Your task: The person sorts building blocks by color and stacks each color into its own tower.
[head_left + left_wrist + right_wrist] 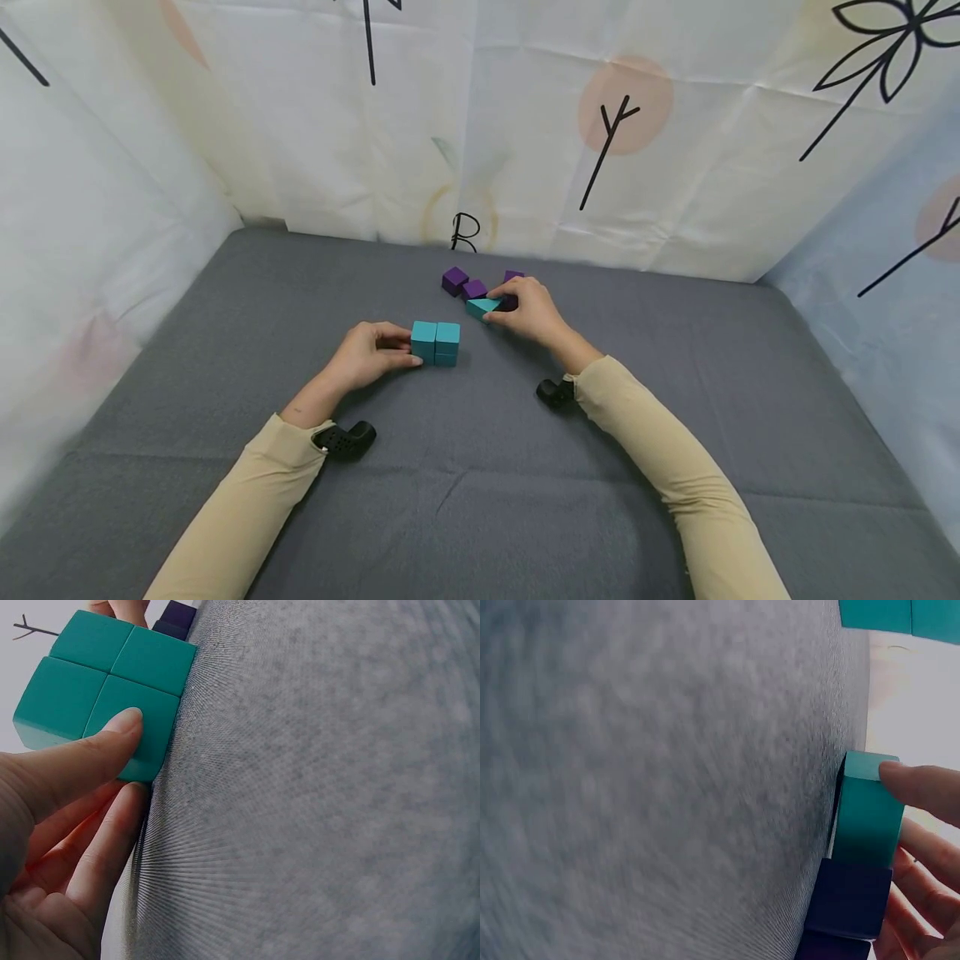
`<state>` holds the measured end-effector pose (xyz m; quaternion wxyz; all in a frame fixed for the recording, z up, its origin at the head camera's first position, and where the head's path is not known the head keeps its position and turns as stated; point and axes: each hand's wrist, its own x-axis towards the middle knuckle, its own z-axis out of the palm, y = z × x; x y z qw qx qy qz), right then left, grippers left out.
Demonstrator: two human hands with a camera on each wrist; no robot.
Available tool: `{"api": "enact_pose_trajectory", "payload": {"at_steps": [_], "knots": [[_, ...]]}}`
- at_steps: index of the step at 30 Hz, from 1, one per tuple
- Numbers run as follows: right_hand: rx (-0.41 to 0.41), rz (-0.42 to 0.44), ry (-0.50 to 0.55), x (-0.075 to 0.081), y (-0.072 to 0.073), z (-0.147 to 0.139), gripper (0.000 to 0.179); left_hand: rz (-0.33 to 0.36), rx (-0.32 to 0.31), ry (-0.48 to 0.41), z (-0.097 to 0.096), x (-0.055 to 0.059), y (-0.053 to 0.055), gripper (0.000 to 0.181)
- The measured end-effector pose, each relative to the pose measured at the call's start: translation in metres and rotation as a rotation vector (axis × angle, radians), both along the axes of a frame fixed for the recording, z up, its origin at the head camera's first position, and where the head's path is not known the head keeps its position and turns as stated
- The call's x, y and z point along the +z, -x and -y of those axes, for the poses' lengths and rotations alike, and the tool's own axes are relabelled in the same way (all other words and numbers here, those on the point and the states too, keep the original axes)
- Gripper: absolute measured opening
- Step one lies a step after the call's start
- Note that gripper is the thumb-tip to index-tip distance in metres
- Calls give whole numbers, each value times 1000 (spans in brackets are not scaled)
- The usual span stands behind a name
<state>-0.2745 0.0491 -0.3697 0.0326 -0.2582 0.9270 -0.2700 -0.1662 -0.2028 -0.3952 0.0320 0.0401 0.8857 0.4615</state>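
Several teal cubes [423,337] stand in a small block two wide and two high, with seams between them. My left hand [365,357] holds its left side. In the left wrist view the thumb presses the face of a lower cube [154,720], and the index finger lies at its side. Behind and to the right, my right hand [531,310] pinches a teal triangular block [480,307] between thumb and fingers, close over the cloth. Purple cubes [454,281] lie right behind that block, partly hidden by the hand; one purple cube [851,900] shows beside it in the right wrist view.
A grey cloth [465,533] covers the table. Pale printed curtains [517,167] hang along the back and both sides. Each wrist wears a black camera mount [347,442].
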Motion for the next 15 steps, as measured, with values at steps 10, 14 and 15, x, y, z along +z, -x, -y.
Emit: {"api": "enact_pose_trajectory", "payload": {"at_steps": [10,14,15], "knots": [[-11,32,172,0,-12,1,34,3,-5,2,0,1,0,39],[-16,83,264,0,-15,0,33,0,-5,1,0,2,0,39],[-21,97,285,0,-16,0,33,0,-6,0,0,1,0,39]]}}
